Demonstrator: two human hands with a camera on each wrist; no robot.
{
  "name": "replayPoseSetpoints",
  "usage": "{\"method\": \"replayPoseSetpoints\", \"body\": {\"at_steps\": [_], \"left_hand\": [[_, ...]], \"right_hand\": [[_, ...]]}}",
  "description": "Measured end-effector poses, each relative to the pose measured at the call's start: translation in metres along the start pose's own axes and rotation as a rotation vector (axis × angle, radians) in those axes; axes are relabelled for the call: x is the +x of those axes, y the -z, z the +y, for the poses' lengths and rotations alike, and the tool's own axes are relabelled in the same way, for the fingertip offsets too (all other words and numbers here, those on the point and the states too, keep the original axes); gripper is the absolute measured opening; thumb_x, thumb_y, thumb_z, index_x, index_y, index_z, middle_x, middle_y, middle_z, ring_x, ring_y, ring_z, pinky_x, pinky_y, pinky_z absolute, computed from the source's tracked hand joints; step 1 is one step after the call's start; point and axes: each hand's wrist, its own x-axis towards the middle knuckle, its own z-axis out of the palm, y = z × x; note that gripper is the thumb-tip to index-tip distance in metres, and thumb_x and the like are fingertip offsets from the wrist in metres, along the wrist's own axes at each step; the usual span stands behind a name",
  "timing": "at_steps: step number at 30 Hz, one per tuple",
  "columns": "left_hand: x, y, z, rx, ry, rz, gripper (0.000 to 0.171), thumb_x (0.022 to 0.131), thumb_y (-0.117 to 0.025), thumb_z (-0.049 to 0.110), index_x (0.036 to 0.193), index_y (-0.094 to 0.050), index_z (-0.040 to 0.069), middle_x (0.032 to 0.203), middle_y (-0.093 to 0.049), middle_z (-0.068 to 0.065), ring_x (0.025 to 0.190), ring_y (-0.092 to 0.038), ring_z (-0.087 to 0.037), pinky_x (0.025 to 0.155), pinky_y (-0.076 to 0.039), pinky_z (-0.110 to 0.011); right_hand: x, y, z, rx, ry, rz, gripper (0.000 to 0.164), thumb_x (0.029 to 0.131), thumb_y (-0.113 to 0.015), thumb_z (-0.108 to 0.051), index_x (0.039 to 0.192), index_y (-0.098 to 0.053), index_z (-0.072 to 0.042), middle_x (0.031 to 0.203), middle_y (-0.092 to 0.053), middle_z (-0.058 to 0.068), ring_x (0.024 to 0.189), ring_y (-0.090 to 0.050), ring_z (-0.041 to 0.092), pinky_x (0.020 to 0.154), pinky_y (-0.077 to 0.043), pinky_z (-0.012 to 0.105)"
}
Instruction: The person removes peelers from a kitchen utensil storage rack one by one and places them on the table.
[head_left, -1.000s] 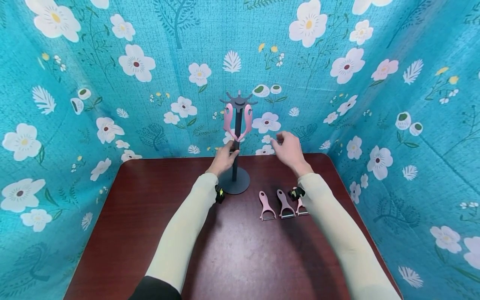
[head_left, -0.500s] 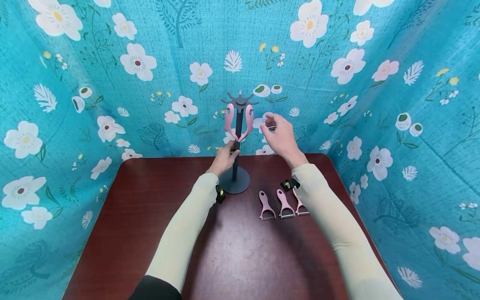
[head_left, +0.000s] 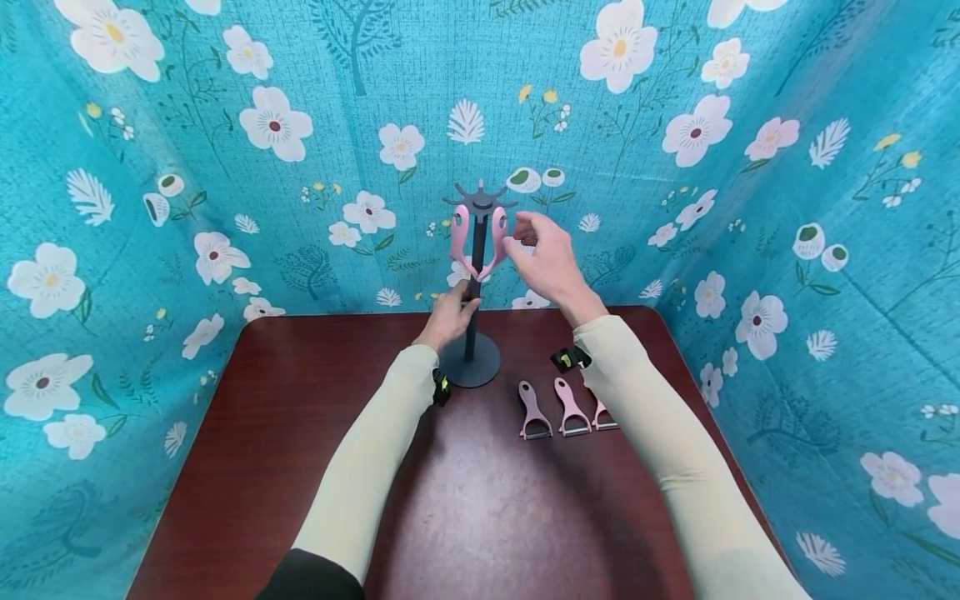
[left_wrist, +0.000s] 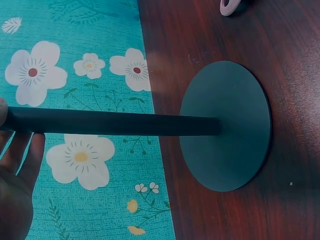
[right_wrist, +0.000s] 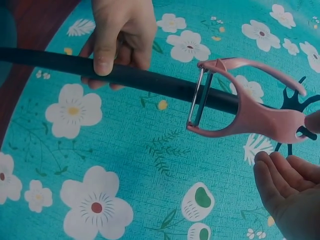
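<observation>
A dark utensil stand with a round base and a ring of hooks stands upright at the back of the table. My left hand grips its pole, thumb on one side and fingers on the other. Two pink Y-shaped peelers hang from the hooks by their handle holes: a left peeler and a right peeler. Close to the right peeler's handle is my right hand, fingers loosely bent and apart from it. Its thumb overlaps the handle end in the right wrist view; whether it touches, I cannot tell.
Three more peelers lie in a row on the dark red table: a left one, a middle one and a right one partly behind my right sleeve. A blue flowered cloth hangs behind and at both sides.
My right hand has moved left and slightly up, from right of the stand to beside the right hanging peeler. The left hand keeps its grip on the pole.
</observation>
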Motion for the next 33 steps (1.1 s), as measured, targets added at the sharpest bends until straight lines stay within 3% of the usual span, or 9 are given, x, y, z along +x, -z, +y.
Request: {"method": "replayPoseSetpoints", "body": {"at_steps": [12,18,33], "left_hand": [[0.002,0.0,0.002,0.031,-0.019,-0.003,0.019,0.099,-0.051,0.024,0.114,-0.05,0.012,0.113,-0.061,-0.009,0.103,-0.061,-0.023,0.085,-0.049,-0.039],[0.001,0.0,0.002,0.019,-0.017,-0.013,0.02,0.099,-0.05,0.025,0.115,-0.05,0.012,0.115,-0.061,-0.009,0.105,-0.061,-0.023,0.085,-0.049,-0.039],[0.0,0.001,0.0,0.011,0.007,-0.015,0.02,0.099,-0.05,0.025,0.116,-0.05,0.013,0.115,-0.06,-0.009,0.108,-0.06,-0.024,0.086,-0.049,-0.04]], "right_hand": [[0.006,-0.008,-0.007,-0.007,0.029,0.026,0.051,0.09,-0.066,-0.027,0.132,-0.05,-0.005,0.111,-0.058,0.007,0.104,-0.058,0.021,0.09,-0.047,0.032],[0.007,-0.011,-0.006,-0.016,0.026,0.041,0.048,0.09,-0.067,-0.026,0.13,-0.052,-0.005,0.107,-0.058,0.008,0.101,-0.058,0.021,0.089,-0.047,0.035],[0.009,-0.016,-0.007,-0.024,0.03,0.049,0.039,0.091,-0.065,-0.025,0.123,-0.056,-0.004,0.102,-0.06,0.006,0.096,-0.061,0.016,0.084,-0.049,0.027]]}}
